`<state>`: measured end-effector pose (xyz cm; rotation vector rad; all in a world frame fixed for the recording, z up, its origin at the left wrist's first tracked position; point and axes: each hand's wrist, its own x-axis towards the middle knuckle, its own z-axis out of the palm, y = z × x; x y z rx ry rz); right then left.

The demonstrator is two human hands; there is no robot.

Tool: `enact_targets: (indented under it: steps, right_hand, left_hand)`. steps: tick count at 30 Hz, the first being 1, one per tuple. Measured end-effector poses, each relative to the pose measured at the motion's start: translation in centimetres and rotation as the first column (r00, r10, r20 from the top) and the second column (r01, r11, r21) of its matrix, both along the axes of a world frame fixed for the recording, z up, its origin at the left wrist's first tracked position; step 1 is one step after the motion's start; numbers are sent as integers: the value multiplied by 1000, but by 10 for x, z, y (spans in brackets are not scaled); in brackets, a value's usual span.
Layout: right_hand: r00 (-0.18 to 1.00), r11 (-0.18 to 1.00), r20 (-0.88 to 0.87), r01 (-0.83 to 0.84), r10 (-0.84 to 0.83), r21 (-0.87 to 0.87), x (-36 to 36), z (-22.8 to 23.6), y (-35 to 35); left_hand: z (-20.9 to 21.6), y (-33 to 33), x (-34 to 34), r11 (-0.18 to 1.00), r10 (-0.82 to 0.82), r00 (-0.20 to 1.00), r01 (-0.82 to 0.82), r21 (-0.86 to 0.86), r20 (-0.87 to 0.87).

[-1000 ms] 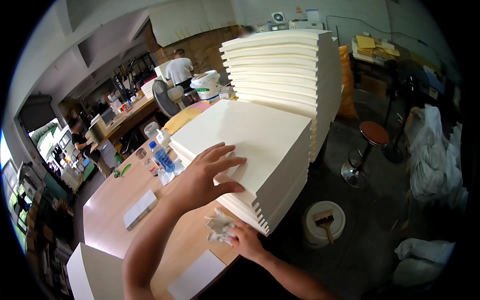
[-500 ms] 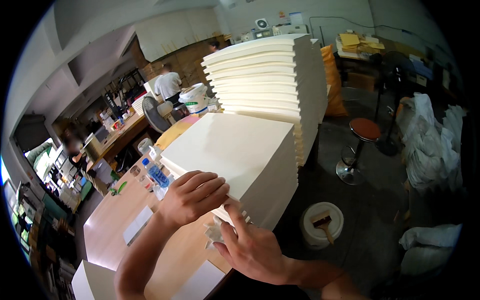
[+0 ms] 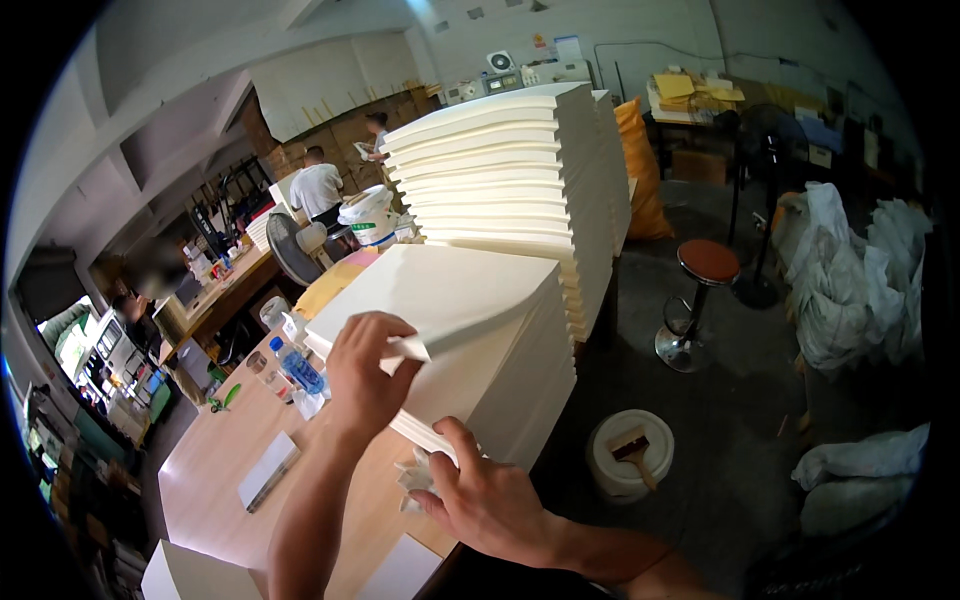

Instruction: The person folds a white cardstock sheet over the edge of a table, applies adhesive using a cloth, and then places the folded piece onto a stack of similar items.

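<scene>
My left hand [image 3: 370, 375] pinches the near corner of a thin white sheet [image 3: 490, 318] and holds it up off a thick stack of cream-white paper [image 3: 500, 395]. The sheet bends upward at that corner, while its far part still lies on the stack. Lower down, my right hand [image 3: 490, 505] has its index finger against the stack's near corner. Its thumb and other fingers close around a crumpled white paper piece [image 3: 413, 482], which sticks out to the left; their inner side is hidden.
A taller paper pile [image 3: 490, 165] rises behind. Left on the wooden table [image 3: 215, 465] stand a blue-capped bottle [image 3: 298, 367] and green-handled scissors [image 3: 225, 400]. A brush [image 3: 632, 450] rests on a white bucket lid [image 3: 605, 470] near a red stool [image 3: 708, 262]. People work farther back.
My left hand, earlier lying flat on the stack's near edge, has risen and lifted the top sheet's corner. My right hand stays at the corner. The view has shifted slightly.
</scene>
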<state>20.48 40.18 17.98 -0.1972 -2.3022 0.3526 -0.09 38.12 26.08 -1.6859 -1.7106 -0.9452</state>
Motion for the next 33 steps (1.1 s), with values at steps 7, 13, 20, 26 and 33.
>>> enact_targets:
  steps: [7, 13, 20, 26, 33]
  right_hand:
    - [1000, 1000, 27, -15, 14, 17, 6, 7, 3]
    - [949, 918, -198, -293, 245, -266, 10, 12, 1]
    - [584, -706, -718, -319, 379, -632, -17, -8, 12]
    - [712, -280, -465, -371, 526, -885, -59, -7, -25]
    - [552, -219, -293, -197, 781, -956, -168, -130, -39]
  left_hand:
    - [3, -33, -54, 982, -123, 828, 20, 190, 547]
    - [-23, -122, -103, 939, -338, 563, 145, 313, 754]
    - [-9, -241, -113, 951, -308, 620, 200, 235, 722]
    - [-46, -318, -66, 906, -245, 771, -34, 422, 588]
    - [-210, -435, -22, 918, -73, -100, -395, 28, 992]
